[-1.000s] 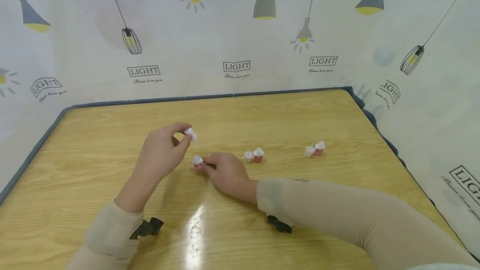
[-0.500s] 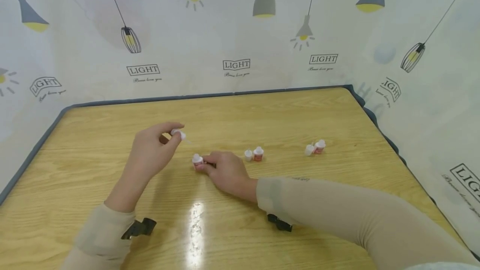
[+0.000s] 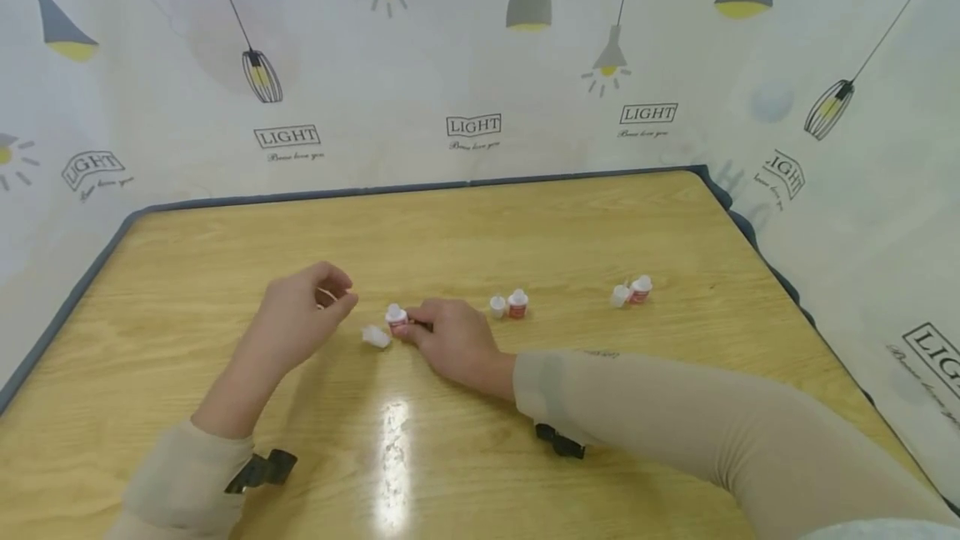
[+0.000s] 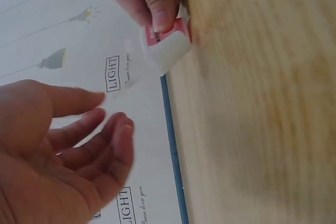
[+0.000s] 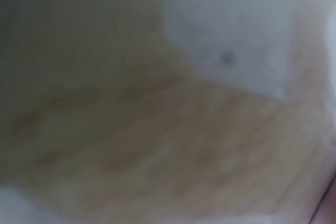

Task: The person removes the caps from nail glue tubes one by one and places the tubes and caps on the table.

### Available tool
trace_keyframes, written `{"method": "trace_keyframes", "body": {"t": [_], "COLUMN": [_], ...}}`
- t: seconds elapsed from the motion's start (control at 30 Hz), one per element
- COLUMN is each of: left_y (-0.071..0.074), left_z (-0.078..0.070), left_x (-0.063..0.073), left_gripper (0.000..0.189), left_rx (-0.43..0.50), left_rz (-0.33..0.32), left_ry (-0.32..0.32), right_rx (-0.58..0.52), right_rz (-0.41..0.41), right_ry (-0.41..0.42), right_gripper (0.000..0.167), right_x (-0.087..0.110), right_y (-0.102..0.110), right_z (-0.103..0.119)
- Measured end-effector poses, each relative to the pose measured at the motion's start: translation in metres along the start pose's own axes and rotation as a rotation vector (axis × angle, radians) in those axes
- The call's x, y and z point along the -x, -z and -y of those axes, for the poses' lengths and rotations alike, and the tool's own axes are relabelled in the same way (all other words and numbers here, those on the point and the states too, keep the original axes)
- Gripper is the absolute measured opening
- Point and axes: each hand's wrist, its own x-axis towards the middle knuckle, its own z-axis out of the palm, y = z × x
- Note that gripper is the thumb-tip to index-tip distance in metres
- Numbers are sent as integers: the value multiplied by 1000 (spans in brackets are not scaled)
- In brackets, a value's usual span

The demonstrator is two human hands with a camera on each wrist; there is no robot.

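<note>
My right hand [image 3: 456, 347] pinches a small white bottle [image 3: 397, 322] with a red label between thumb and fingers, standing on the table left of the hand. Just left of and nearer than the bottle, a white cap [image 3: 376, 337] lies on its side on the wood. My left hand [image 3: 300, 313] hovers up and to the left of the cap, thumb and fingers loosely curved with nothing between them. In the left wrist view the right thumb presses the red label [image 4: 181, 26], and the left hand [image 4: 79, 145] is apart from it. The right wrist view is blurred.
Two more red-labelled bottles stand farther right on the wooden table [image 3: 525, 232]: one bottle [image 3: 517, 305] with a white cap [image 3: 498, 307] beside it, another bottle [image 3: 640, 290] with its cap [image 3: 619, 296]. A lamp-print cloth [image 3: 375, 90] hangs behind the table.
The left hand has moved left with the white cap and let go of it; the cap now lies beside the bottle. The right hand has stayed on the bottle.
</note>
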Motion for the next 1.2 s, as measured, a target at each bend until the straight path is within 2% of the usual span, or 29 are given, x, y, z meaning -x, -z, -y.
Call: {"method": "trace_keyframes", "body": {"t": [0.13,0.23,0.33,0.37,0.47,0.57,0.63,0.73,1.0,1.2], "left_y": [-3,-5,-8,-9,-11,-15,-17,-20,-20,-18], "left_z": [-1,-4,-7,-6,-3,3,6,9,12,18], "left_x": [3,4,2,1,-2,-4,-5,-6,-6,-9], "left_gripper": [41,36,15,15,33,49,55,55,23,17], "left_rx": [-136,-212,-248,-251,-252,-254,-264,-282,-307,-233], "left_rz": [113,196,256,271,305,344,360,368,369,389], "left_ry": [49,32,-72,-120,-276,-363,-369,-345,-330,-264], "right_rx": [-5,3,11,12,14,15,14,10,12,5], "right_rz": [-2,3,5,5,10,12,9,4,-12,-11], "right_ry": [3,3,-4,-6,-5,-1,4,14,16,13], "right_gripper": [31,30,29,29,29,28,28,28,32,31], "right_x": [-1,-2,-2,-2,-2,-2,-2,-2,-2,-1], "right_y": [2,4,5,5,4,2,1,0,0,0], "right_z": [0,1,1,1,0,-1,-1,-2,-3,-2]}}
